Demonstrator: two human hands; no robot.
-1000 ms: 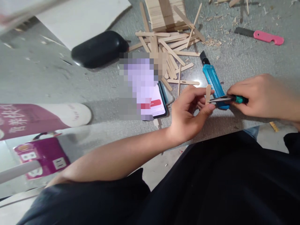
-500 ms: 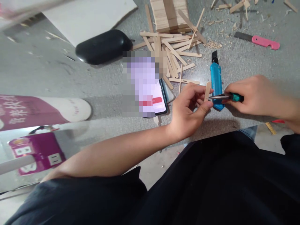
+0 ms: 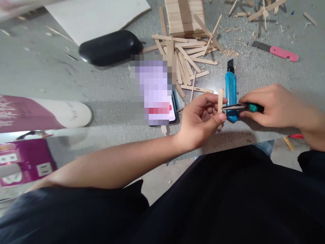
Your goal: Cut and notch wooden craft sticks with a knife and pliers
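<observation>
My left hand (image 3: 200, 118) pinches a wooden popsicle stick (image 3: 220, 100) between thumb and fingers, holding it roughly upright above the table's near edge. From the right, my right hand (image 3: 273, 105) is closed round the dark and green handles of a pair of pliers (image 3: 235, 107). The plier tips meet the stick's right side just above my left thumb; whether the jaws are clamped on it I cannot tell. Under the pliers lies a blue utility knife (image 3: 230, 86), its dark blade pointing away from me.
Loose popsicle sticks (image 3: 186, 62) lie in a heap before a bundled stack (image 3: 186, 18). A phone (image 3: 173, 115) is left of my left hand, with a black case (image 3: 110, 47) beyond it. A pink knife (image 3: 283, 53) rests at the right. A purple power strip (image 3: 27, 159) sits at lower left.
The popsicle stick has turned slightly to stand straighter, and its lower end now shows below my left thumb. The plier tips stay at its side. The whole view has shifted a little.
</observation>
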